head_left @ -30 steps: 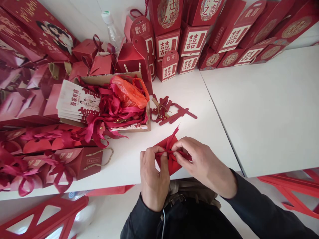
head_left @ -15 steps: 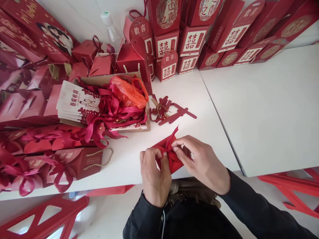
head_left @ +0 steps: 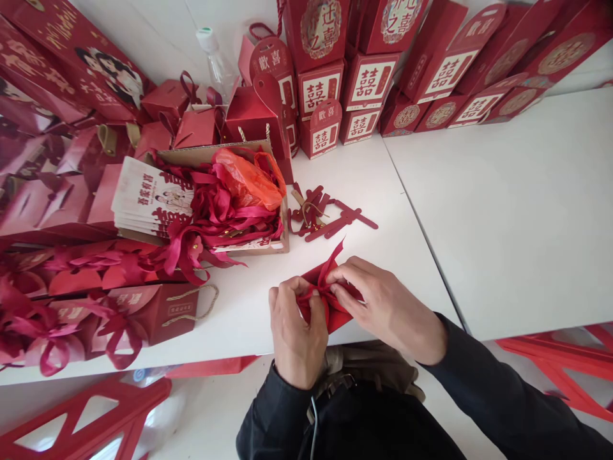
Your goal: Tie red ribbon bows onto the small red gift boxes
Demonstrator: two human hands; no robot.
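Has ribbon-tied boxes (head_left: 156,316) near L, carton (head_left: 201,154) w/ ribbons (head_left: 204,193) beyond; pinches red ribbon (head_left: 331,260) w/ L hand (head_left: 295,335) atop small red box (head_left: 338,318) at near ctr; has dk red strips (head_left: 337,224) just beyond; pinches same ribbon w/ R hand (head_left: 390,306).

My left grip (head_left: 299,332) and right grip (head_left: 387,306) cover much of the small red box (head_left: 341,319), and I can't tell from here whether the ribbon (head_left: 332,260) under their fingers is knotted. The right sleeve (head_left: 517,396) leaves my feed at lower right. Red boxes hide the bottle's (head_left: 218,64) base from me; ribbons and an orange bag (head_left: 249,182) bury the cardboard box's (head_left: 284,243) floor. The top edge crops the upper gift boxes (head_left: 318,29). Fine print on the white label (head_left: 371,81) is too small for me.
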